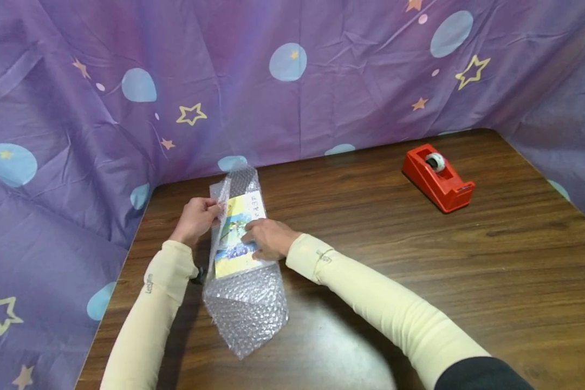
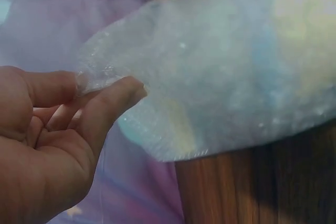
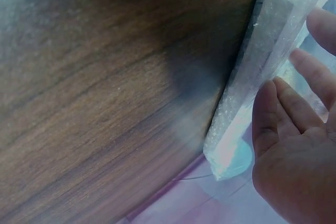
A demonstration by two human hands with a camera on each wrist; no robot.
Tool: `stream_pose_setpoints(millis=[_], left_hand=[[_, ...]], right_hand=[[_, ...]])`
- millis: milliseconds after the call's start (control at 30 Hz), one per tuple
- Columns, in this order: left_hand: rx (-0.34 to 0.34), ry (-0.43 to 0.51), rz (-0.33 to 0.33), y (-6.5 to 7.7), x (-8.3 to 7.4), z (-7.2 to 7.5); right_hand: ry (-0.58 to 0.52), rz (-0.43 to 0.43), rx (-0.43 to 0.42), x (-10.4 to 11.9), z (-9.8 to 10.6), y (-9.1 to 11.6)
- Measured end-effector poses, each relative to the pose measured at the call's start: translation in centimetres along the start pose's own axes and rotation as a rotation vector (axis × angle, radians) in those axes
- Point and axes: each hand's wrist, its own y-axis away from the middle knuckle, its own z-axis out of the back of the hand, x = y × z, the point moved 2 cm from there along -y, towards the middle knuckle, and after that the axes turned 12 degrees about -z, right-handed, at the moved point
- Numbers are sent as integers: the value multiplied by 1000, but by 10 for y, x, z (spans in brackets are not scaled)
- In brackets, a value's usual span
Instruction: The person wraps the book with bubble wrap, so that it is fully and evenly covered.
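Note:
A picture book (image 1: 237, 235) with a yellow and blue illustrated cover lies on a long sheet of bubble wrap (image 1: 253, 310), which extends beyond both its short ends. My left hand (image 1: 198, 219) pinches the left edge of the wrap between thumb and fingers. In the left wrist view, that hand (image 2: 68, 114) holds the clear wrap (image 2: 210, 77) lifted at its edge. My right hand (image 1: 271, 238) rests on the cover with its fingers spread. The right wrist view has this hand (image 3: 302, 114) beside the wrapped edge (image 3: 241, 98), fingers extended.
A red tape dispenser (image 1: 437, 177) with a roll of tape (image 1: 436, 161) stands at the back right of the wooden table (image 1: 370, 216). Behind the table hangs a purple curtain (image 1: 253, 81) with stars and spots; it also runs along both sides.

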Motion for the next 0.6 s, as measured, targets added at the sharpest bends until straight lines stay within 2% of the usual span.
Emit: stream_pose_setpoints(millis=[133,233,333,433,600], left_hand=[[44,-114,-20,-4,-1,-13],[103,-221,-28,-5,-1,-21],[151,-287,-47,-5,-2,-26],[178,-286,-53,-5,-4,-28],[203,-207,-33,-5,-1,-27]], right_hand=[[-2,4,-9,1,0,0],[-4,16,-14,1,-1,1],[-1,26,-25,0,-1,1],[3,27,-27,0,-1,0],[7,21,-7,0,-1,-1]])
